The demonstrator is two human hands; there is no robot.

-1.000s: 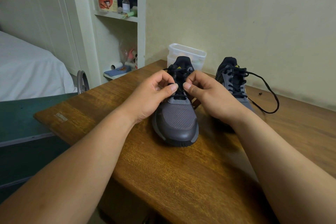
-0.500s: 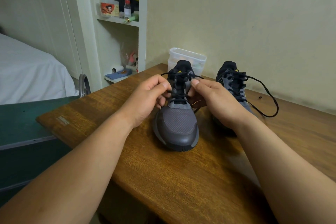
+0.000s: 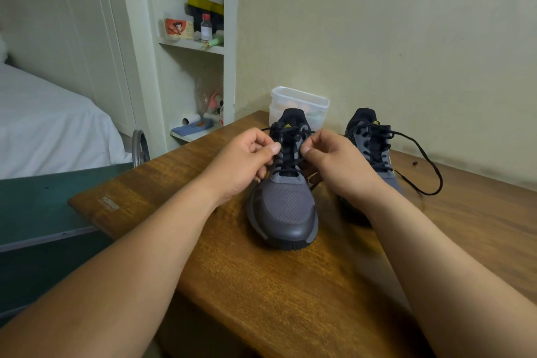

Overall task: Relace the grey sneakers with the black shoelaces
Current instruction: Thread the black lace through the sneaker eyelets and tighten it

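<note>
Wooden table (image 3: 290, 285) against a pale plaster wall (image 3: 392, 38), corner of a small room.

- Near grey sneaker (image 3: 286, 212): upright on the table, toe toward the camera, black tongue raised at the back. Black shoelace (image 3: 286, 161) crosses through its eyelets.
- Left hand (image 3: 244, 166): on the sneaker's left side, thumb and forefinger pinching a strand of the black shoelace near the upper eyelets; other fingers curled under.
- Right hand (image 3: 340, 166): on the opposite side, pinching the lace the same way.
- Second grey sneaker (image 3: 374, 151): just beside the first, on its right and set farther back. Right hand and forearm hide its toe. Its loose lace (image 3: 430, 166) loops out over the table to the right.
- Clear plastic container (image 3: 299, 102): behind the near sneaker, at the wall; the tongue covers part of it.
- Small dark speck (image 3: 414, 163) on the table inside the lace loop; cannot tell what it is.
- Recessed shelves (image 3: 191, 46) to the left: red-capped bottle (image 3: 205, 27), assorted clutter.
- Bed with white sheet (image 3: 43, 125) far left; green surface (image 3: 35, 203) butts against the table edge.
</note>
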